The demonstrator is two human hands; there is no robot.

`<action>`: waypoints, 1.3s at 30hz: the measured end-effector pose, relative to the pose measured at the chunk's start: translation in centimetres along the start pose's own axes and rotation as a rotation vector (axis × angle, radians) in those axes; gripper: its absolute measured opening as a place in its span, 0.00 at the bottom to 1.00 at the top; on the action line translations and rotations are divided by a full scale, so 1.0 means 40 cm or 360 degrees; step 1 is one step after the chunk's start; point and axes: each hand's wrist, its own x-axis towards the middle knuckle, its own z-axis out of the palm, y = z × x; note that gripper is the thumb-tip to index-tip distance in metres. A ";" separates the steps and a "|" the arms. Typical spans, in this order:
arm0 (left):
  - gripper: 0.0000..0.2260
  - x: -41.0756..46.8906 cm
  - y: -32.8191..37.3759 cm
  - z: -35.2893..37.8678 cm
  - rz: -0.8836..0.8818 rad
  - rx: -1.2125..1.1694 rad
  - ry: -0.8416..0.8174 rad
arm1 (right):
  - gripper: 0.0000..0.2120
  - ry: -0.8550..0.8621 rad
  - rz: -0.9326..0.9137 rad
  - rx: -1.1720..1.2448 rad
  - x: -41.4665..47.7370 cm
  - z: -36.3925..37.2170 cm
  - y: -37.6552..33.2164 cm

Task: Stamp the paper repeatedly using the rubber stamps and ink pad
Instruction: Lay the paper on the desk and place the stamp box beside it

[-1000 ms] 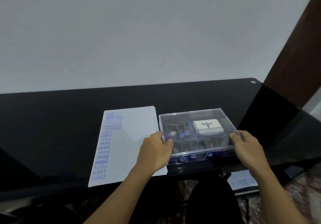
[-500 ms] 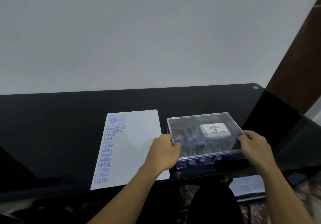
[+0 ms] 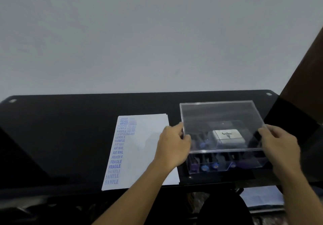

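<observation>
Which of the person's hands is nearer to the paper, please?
Left. The left hand is over the right edge of the paper, gripping the left side of the lid. The right hand grips the lid's right side, across the box from the paper.

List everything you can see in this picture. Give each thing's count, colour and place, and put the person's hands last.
table: one, glossy black, across the middle
paper: one sheet visible, white with blue stamped words down its left side, on the table left of the box
box: one, clear, near the table's front right
clear lid: one, transparent, held just above the box
ink pad: one, white, inside the box
stamps: several, blue and purple ends, in the box; exact count unclear
wall: one, pale grey, behind the table
wooden panel: one, brown, far right
left hand: grips the lid's left edge
right hand: grips the lid's right edge
</observation>
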 end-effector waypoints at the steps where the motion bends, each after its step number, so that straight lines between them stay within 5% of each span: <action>1: 0.17 0.007 0.008 -0.028 0.0014 -0.0014 0.0089 | 0.11 0.0010 -0.0048 0.0037 -0.006 0.001 -0.024; 5: 0.20 0.035 0.020 -0.169 0.0008 -0.0097 0.0377 | 0.09 -0.0094 -0.0105 0.0227 -0.009 0.048 -0.091; 10: 0.12 0.046 -0.038 -0.345 -0.0147 -0.0167 0.0430 | 0.14 -0.0404 -0.0035 0.0510 -0.034 0.172 -0.188; 15: 0.19 0.033 -0.122 -0.480 -0.0673 -0.0957 0.0468 | 0.11 -0.0623 0.0078 0.0799 -0.101 0.302 -0.273; 19: 0.22 0.016 -0.232 -0.545 -0.0785 -0.1364 0.0515 | 0.07 -0.0779 0.0241 0.0913 -0.153 0.391 -0.302; 22: 0.10 -0.001 -0.287 -0.570 -0.0754 -0.1209 0.0688 | 0.11 -0.0910 0.0227 0.0795 -0.191 0.442 -0.299; 26: 0.10 -0.018 -0.338 -0.600 -0.0811 -0.0883 0.0791 | 0.20 -0.1026 0.0248 0.0699 -0.243 0.493 -0.293; 31: 0.05 -0.009 -0.397 -0.624 -0.0814 -0.0577 0.0964 | 0.20 -0.1120 0.0250 0.0565 -0.283 0.562 -0.291; 35: 0.05 0.024 -0.455 -0.653 -0.0862 -0.0461 0.0990 | 0.10 -0.1141 0.0219 0.0383 -0.302 0.644 -0.298; 39: 0.05 0.050 -0.519 -0.691 -0.0970 -0.0338 0.1063 | 0.13 -0.1228 0.0206 0.0223 -0.315 0.725 -0.312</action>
